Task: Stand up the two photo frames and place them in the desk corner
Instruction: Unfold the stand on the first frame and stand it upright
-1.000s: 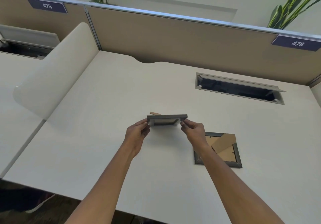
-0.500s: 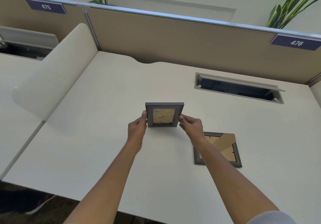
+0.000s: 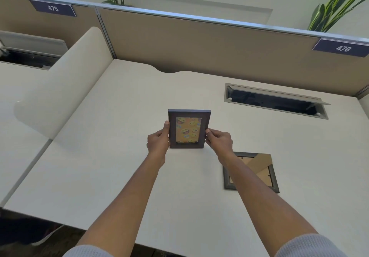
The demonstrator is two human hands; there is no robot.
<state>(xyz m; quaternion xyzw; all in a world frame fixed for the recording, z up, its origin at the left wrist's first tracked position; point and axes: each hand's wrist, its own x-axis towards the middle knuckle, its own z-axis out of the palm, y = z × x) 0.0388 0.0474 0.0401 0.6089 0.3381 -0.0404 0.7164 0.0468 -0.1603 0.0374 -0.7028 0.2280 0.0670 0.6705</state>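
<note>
A dark photo frame [image 3: 188, 130] with an orange emoji picture stands upright in portrait, facing me, near the middle of the white desk [image 3: 119, 157]. My left hand [image 3: 158, 144] grips its left edge and my right hand [image 3: 219, 142] grips its right edge. I cannot tell whether its bottom edge touches the desk. A second dark frame [image 3: 255, 172] lies face down to the right, brown backing and stand showing, partly hidden under my right forearm.
A tan partition [image 3: 199, 43] runs along the back of the desk, meeting a curved cream divider [image 3: 65, 83] at the far left corner. An open cable tray [image 3: 275, 101] is cut into the desk at back right. Plants stand behind the partition.
The held frame has tipped up from lying edge-on to standing upright with its picture facing me, and both hands have shifted to its side edges. The second frame has not moved.
</note>
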